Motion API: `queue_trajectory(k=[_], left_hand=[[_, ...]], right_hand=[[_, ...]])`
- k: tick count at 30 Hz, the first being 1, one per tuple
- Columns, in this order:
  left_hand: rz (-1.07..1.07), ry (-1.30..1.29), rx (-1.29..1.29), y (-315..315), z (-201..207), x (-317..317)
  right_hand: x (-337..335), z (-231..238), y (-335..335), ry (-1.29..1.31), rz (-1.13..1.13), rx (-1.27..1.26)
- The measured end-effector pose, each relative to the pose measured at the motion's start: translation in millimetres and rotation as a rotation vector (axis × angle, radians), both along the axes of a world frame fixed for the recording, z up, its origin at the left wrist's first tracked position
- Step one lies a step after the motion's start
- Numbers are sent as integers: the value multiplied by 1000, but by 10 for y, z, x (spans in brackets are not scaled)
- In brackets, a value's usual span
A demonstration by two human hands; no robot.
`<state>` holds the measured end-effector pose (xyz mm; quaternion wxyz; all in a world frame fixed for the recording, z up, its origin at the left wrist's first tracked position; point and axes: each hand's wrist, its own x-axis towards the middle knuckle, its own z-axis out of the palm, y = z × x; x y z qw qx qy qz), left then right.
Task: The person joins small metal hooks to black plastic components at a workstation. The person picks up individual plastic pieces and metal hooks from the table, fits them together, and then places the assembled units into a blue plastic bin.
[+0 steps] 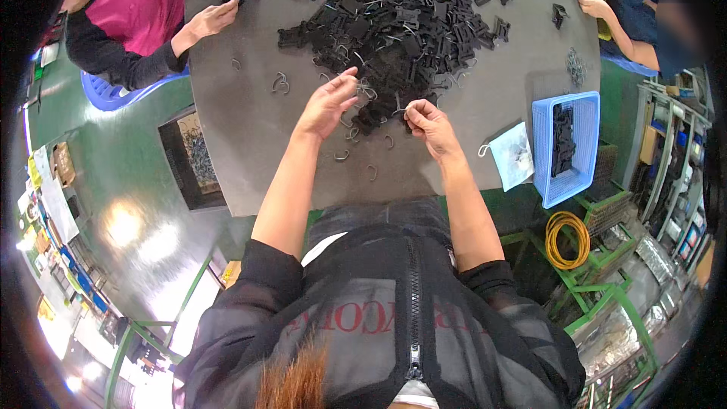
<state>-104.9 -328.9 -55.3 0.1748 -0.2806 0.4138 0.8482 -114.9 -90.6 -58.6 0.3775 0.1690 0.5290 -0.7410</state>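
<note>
Just below the near edge of the heap of black plastic parts [394, 19], both hands at work over the dark grey surface [250, 129]. Right hand [429, 126] with fingers pinched shut on a small piece at the heap's lower fringe, too small to tell whether wire or plastic; piece right at the fingertips, on the side toward the heap. Left hand [327, 104] slack, fingers spread and empty, hovering to the left of the heap's fringe beside a bent wire clip [366, 92]. More wire clips [342, 155] scattered loose on the surface below the heap, between the two wrists, long axes every which way. Right hand nearer the held piece; left nearer the loose clips.

Right of the heap, a blue basket [566, 144] with black parts stacked inside, and a small clear bag [513, 155] just beside it. Beyond the heap, other people's hands at both far corners. Green floor all round, green frame with a yellow coiled hose [568, 238] below the basket.
</note>
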Motion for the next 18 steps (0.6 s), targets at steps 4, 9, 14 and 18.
queue_trajectory(k=[4,9,14,18], left_hand=[[-367,482,-795,207,90,58],[-674,657,-1101,387,193,244],[-380,637,-1306,369,393,235],[-398,487,-1354,303,245,291]], right_hand=[[76,155,-73,588,374,644],[46,559,-285,1037,464,767],[-91,385,-413,690,239,513],[-478,-89,-735,874,270,767]])
